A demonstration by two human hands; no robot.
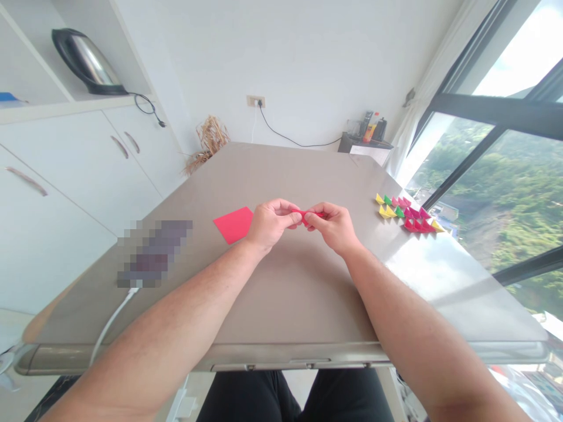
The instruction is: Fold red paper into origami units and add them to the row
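Observation:
Both of my hands meet above the middle of the grey table. My left hand and my right hand each pinch one end of a small folded piece of red paper, fingers closed on it. A flat sheet of red paper lies on the table just left of my left hand. Most of the folded piece is hidden by my fingers.
Several small folded paper pieces in yellow, green, pink and red lie in a cluster at the table's right side near the window. A blurred object with a white cable rests at the left. A kettle stands on the cabinet.

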